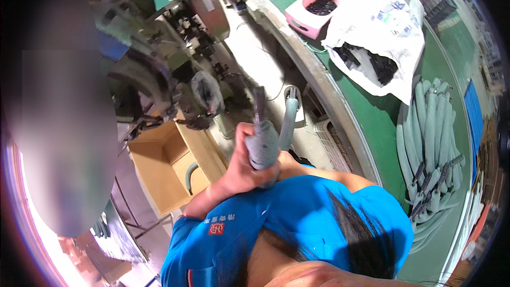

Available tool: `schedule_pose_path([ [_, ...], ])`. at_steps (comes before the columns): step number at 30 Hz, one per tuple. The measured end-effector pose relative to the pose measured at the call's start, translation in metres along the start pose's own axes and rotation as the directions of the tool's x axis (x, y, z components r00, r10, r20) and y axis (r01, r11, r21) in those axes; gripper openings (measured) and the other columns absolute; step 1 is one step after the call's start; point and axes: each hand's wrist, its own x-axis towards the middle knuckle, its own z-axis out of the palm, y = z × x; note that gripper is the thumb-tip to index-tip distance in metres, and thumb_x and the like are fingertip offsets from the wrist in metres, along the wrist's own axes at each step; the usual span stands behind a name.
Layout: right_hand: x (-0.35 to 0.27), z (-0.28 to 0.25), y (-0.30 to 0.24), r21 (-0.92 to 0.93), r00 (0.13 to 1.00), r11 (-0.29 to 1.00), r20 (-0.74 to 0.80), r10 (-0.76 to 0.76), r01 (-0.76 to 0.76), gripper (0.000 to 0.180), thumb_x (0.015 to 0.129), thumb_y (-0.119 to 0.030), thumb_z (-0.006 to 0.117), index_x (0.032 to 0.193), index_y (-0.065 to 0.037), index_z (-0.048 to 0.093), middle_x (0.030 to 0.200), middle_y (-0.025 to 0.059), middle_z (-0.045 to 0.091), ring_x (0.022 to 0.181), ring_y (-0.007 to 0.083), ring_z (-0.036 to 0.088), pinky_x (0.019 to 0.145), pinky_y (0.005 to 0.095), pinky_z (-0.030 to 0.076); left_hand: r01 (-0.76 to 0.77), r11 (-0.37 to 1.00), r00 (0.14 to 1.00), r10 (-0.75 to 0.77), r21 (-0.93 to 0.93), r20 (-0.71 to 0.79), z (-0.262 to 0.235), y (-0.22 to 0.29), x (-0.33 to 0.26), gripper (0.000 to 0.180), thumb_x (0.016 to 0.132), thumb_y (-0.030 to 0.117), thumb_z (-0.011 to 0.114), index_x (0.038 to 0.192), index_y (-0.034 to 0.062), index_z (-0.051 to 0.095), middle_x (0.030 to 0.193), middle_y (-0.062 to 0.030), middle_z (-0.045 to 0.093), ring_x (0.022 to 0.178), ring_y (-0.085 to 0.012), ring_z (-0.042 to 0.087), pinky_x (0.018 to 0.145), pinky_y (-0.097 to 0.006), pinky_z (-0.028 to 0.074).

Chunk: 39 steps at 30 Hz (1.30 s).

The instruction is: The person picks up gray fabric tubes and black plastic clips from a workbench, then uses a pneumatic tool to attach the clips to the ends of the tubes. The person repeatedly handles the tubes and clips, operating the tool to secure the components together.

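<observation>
My left hand (240,160) is wrapped around a grey foam tube (263,146), held close to my chest. A dark piece (259,103) sticks out of the tube's upper end. A second grey tube (289,122) curves up just right of it. My right forearm comes in from the right, and my right hand (289,160) is mostly hidden behind the tube, so its grip is unclear. My blue shirt fills the lower middle of the view.
An open cardboard box (159,165) with a grey tube in it sits on the left below a dark machine (204,95). On the green table (372,127) lie a pile of grey tubes (430,138), a white bag of black parts (372,58) and a pink-and-white bin (313,10).
</observation>
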Motion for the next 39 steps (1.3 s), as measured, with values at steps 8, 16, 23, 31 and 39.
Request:
schedule_pose_path([
  [8, -0.009, -0.195, 0.085, -0.187, 0.370, 0.907, -0.928, -0.038, -0.376, 0.009, 0.083, -0.011, 0.059, 0.086, -0.004, 0.056, 0.081, 0.0116, 0.059, 0.076, 0.0246, 0.059, 0.071, 0.0379, 0.048, 0.222, 0.969, 0.946, -0.188, 0.105, -0.263, -0.034, -0.020, -0.012, 0.050, 0.073, -0.005, 0.065, 0.107, 0.0116, 0.033, 0.088, -0.0035, 0.050, 0.073, -0.0100, 0.050, 0.062, -0.025, 0.044],
  [16, -0.052, -0.345, 0.141, -0.304, 0.329, 0.129, -0.892, 0.309, -0.944, 0.033, 0.084, -0.010, 0.050, 0.117, -0.006, 0.051, 0.120, 0.0204, 0.052, 0.115, 0.0352, 0.048, 0.096, 0.0485, 0.041, 0.335, 0.891, 0.935, -0.272, 0.306, -0.229, -0.033, -0.010, -0.027, 0.054, 0.069, 0.001, 0.069, 0.109, 0.0087, 0.033, 0.090, -0.0040, 0.046, 0.082, -0.0114, 0.045, 0.075, -0.028, 0.041],
  [23, -0.070, -0.325, 0.083, 0.426, 0.420, 0.817, -0.707, 0.569, -0.389, 0.030, 0.095, -0.022, 0.051, 0.117, -0.002, 0.054, 0.074, 0.0035, 0.058, 0.054, 0.0094, 0.049, 0.050, 0.0224, 0.042, 0.196, 0.829, 0.980, -0.178, 0.524, -0.085, -0.037, 0.005, -0.032, 0.054, 0.067, 0.006, 0.071, 0.109, 0.0080, 0.039, 0.092, -0.0056, 0.049, 0.085, -0.0135, 0.048, 0.077, -0.030, 0.042],
  [31, 0.004, -0.161, -0.111, 0.344, 0.873, 0.865, -0.197, 0.447, -0.365, 0.033, 0.094, -0.033, 0.055, 0.104, -0.004, 0.068, 0.070, -0.0044, 0.056, 0.056, 0.0022, 0.040, 0.051, 0.0185, 0.029, 0.142, 0.857, 0.962, -0.238, 0.495, 0.135, -0.042, 0.012, -0.025, 0.055, 0.067, 0.005, 0.070, 0.112, 0.0070, 0.040, 0.093, -0.0092, 0.053, 0.086, -0.0174, 0.055, 0.076, -0.030, 0.044],
  [39, 0.030, -0.127, -0.107, 0.238, 0.920, 0.916, -0.146, 0.362, -0.323, 0.031, 0.096, -0.031, 0.053, 0.101, -0.005, 0.069, 0.066, -0.0046, 0.053, 0.059, 0.0029, 0.043, 0.052, 0.0196, 0.032, 0.160, 0.870, 0.949, -0.265, 0.466, 0.168, -0.055, 0.008, -0.049, 0.057, 0.066, 0.004, 0.070, 0.114, 0.0075, 0.039, 0.087, -0.0119, 0.057, 0.081, -0.0244, 0.061, 0.073, -0.034, 0.046],
])
